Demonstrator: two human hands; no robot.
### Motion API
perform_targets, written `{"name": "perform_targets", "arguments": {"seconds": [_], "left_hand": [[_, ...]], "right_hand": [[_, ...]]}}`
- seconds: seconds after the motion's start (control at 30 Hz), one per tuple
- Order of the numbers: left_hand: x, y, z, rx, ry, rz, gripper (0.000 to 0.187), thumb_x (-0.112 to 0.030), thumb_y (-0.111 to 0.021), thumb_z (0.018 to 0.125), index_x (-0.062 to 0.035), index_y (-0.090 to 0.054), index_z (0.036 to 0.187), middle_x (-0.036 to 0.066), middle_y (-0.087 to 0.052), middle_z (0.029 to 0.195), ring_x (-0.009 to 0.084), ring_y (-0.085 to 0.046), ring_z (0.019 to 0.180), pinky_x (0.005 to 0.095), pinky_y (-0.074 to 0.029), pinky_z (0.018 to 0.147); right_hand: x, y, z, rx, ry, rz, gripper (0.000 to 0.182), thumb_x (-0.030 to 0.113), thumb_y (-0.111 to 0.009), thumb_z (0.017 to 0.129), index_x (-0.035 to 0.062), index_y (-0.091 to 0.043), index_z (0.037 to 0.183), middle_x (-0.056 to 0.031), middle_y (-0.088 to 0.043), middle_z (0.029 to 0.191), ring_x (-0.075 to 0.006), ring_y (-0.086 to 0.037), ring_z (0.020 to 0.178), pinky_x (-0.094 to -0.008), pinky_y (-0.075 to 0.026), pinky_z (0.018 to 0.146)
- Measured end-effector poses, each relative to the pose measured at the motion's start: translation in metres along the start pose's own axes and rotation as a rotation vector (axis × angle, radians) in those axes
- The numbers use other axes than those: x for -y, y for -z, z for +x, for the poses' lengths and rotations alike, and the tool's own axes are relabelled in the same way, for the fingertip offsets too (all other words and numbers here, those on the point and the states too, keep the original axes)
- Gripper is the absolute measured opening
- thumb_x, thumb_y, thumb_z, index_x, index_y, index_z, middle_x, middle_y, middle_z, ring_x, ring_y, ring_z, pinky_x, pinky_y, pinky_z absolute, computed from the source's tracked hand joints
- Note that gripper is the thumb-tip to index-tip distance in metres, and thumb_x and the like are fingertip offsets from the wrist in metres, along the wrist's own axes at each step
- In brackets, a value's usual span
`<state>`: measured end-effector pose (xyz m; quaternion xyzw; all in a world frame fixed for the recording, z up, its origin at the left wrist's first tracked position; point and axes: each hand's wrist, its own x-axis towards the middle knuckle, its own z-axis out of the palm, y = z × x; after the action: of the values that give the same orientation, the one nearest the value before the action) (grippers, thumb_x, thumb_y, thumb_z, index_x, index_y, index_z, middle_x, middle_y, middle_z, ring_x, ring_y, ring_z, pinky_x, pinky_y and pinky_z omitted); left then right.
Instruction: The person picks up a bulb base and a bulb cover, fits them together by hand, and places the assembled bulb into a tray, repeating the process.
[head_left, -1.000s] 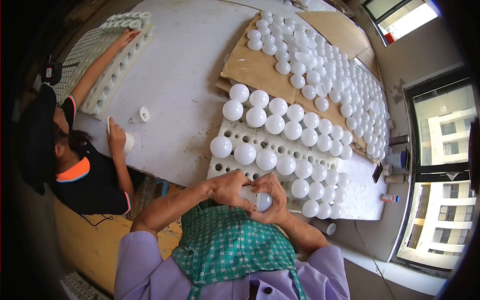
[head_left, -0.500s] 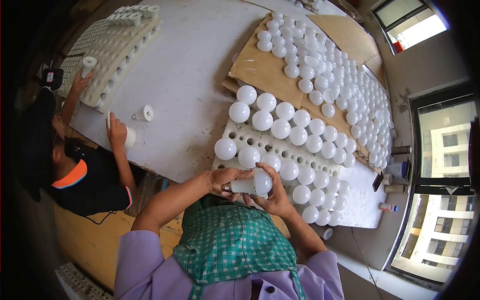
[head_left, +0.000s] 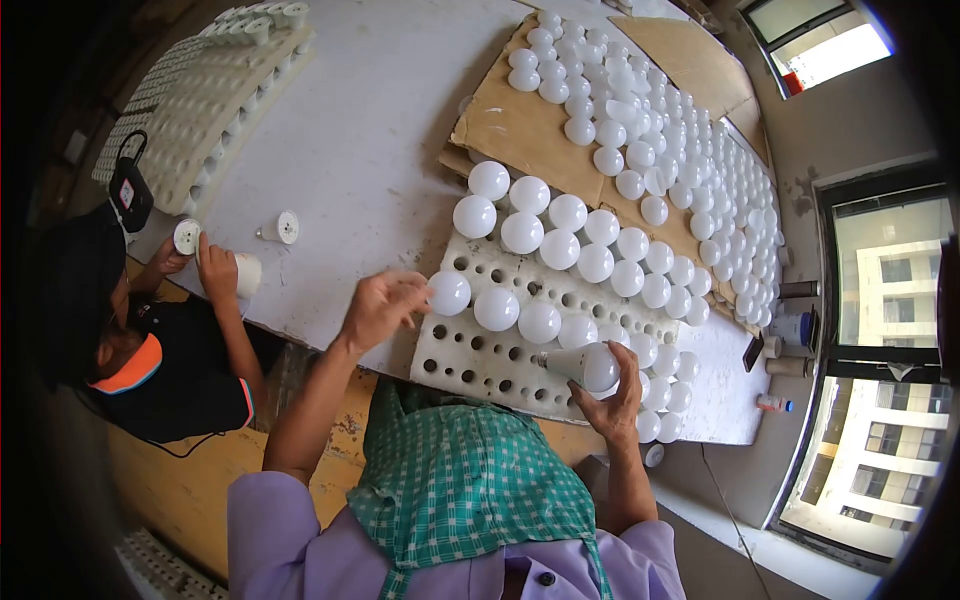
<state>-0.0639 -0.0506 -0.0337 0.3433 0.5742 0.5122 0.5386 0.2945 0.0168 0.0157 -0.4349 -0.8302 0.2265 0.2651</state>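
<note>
My right hand [head_left: 618,400] grips a white light bulb [head_left: 598,367] by its round dome, the bulb tilted on its side with its screw base to the left. Below it lies a white foam tray [head_left: 470,355] with rows of round holes. Off the tray's left end, my left hand [head_left: 385,308] has its fingers partly spread, fingertips right at the dome of a standing bulb [head_left: 449,293]. More bulbs [head_left: 540,322] stand in rows in the tray, domes up.
Many white domes [head_left: 640,155] cover cardboard [head_left: 505,115] on the table [head_left: 340,160]. At left a co-worker [head_left: 165,340] holds a bulb base [head_left: 187,237]; another base [head_left: 287,227] lies nearby. A filled tray [head_left: 215,120] stands behind. A phone [head_left: 753,352] lies near the right edge.
My hands have parted: the left has let go of the bulb and moved left and up. My right hand has carried the bulb to the right over the tray.
</note>
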Motion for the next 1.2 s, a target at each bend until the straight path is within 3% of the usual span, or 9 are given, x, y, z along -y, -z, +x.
{"name": "perform_targets", "arguments": {"seconds": [0.13,0.27,0.33,0.53,0.77,0.97,1.07,1.13,1.2], "left_hand": [[0.02,0.068,0.02,-0.694,-0.245,-0.043,0.024,-0.016,-0.059,0.092,0.0024,-0.058,0.107,0.016,-0.067,0.102,0.0213,-0.067,0.088,0.0257,-0.052,0.066],[0.087,0.15,0.035,-1.04,-0.443,0.118,0.025,-0.001,-0.051,0.089,0.0029,-0.057,0.113,0.017,-0.064,0.111,0.0248,-0.06,0.108,0.0299,-0.047,0.089],[0.079,0.168,0.026,-1.166,-0.304,0.525,0.043,0.006,-0.047,0.08,0.0042,-0.05,0.123,0.022,-0.055,0.127,0.0331,-0.052,0.12,0.0372,-0.04,0.101],[0.1,0.219,0.063,-0.842,0.149,1.031,0.074,0.01,-0.053,0.072,-0.0008,-0.028,0.14,0.024,-0.022,0.15,0.044,-0.015,0.139,0.042,-0.015,0.116],[0.111,0.23,0.079,-0.621,0.248,1.297,0.056,0.006,-0.061,0.073,-0.0018,-0.044,0.126,0.024,-0.049,0.129,0.0401,-0.044,0.123,0.0442,-0.037,0.102],[0.116,0.176,0.057,-0.674,0.231,1.13,0.048,-0.001,-0.067,0.073,0.0054,-0.047,0.117,0.025,-0.058,0.112,0.0439,-0.057,0.102,0.045,-0.047,0.09],[0.111,0.142,0.035,-0.755,0.209,0.768,0.049,-0.004,-0.07,0.072,0.0046,-0.05,0.116,0.023,-0.059,0.114,0.0379,-0.062,0.098,0.0444,-0.049,0.088],[0.12,0.127,0.019,-0.657,0.103,0.028,0.047,-0.005,-0.069,0.076,0.0028,-0.052,0.12,0.02,-0.058,0.119,0.0309,-0.064,0.097,0.0409,-0.051,0.084],[0.116,0.101,0.005,-0.666,0.03,-0.179,0.048,-0.005,-0.067,0.078,0.0021,-0.05,0.123,0.019,-0.057,0.122,0.0289,-0.064,0.098,0.0383,-0.052,0.082]], "right_hand": [[-0.017,-0.01,-0.017,0.183,0.065,-0.256,0.076,0.015,-0.083,0.056,0.0114,-0.048,0.123,-0.0134,-0.053,0.117,-0.0343,-0.052,0.107,-0.0447,-0.042,0.095],[-0.02,-0.025,-0.021,0.212,0.109,-0.445,0.078,0.016,-0.084,0.053,0.0133,-0.051,0.124,-0.0114,-0.05,0.12,-0.0325,-0.048,0.113,-0.0505,-0.034,0.101],[-0.02,-0.023,-0.025,0.223,0.081,-0.408,0.079,0.016,-0.084,0.054,0.0125,-0.051,0.126,-0.0126,-0.05,0.12,-0.034,-0.046,0.114,-0.0509,-0.034,0.1],[-0.029,-0.003,-0.003,-0.032,0.12,-0.133,0.063,0.007,-0.079,0.061,0.0094,-0.055,0.118,-0.0135,-0.055,0.112,-0.0343,-0.054,0.103,-0.0466,-0.043,0.092],[-0.098,0.029,0.128,-0.201,-0.041,-0.158,0.044,0.005,-0.07,0.074,0.0058,-0.058,0.116,-0.0164,-0.06,0.109,-0.0313,-0.06,0.097,-0.0389,-0.049,0.083],[-0.21,0.023,0.23,0.003,-0.453,-0.367,0.064,0.036,-0.073,0.073,0.0044,-0.053,0.125,-0.0216,-0.057,0.121,-0.0352,-0.057,0.11,-0.0407,-0.047,0.092],[-0.259,0.001,0.256,0.059,-0.55,-0.389,0.077,0.038,-0.076,0.068,0.001,-0.048,0.129,-0.0226,-0.062,0.11,-0.0287,-0.063,0.098,-0.0378,-0.051,0.08],[-0.24,0.003,0.27,0.143,-0.612,-0.339,0.084,0.041,-0.075,0.067,-0.0007,-0.044,0.133,-0.0231,-0.061,0.113,-0.0317,-0.061,0.103,-0.0388,-0.049,0.086],[-0.23,-0.001,0.268,0.074,-0.522,-0.484,0.083,0.041,-0.075,0.067,-0.0002,-0.045,0.132,-0.0224,-0.062,0.113,-0.0337,-0.059,0.107,-0.0388,-0.047,0.09]]}}
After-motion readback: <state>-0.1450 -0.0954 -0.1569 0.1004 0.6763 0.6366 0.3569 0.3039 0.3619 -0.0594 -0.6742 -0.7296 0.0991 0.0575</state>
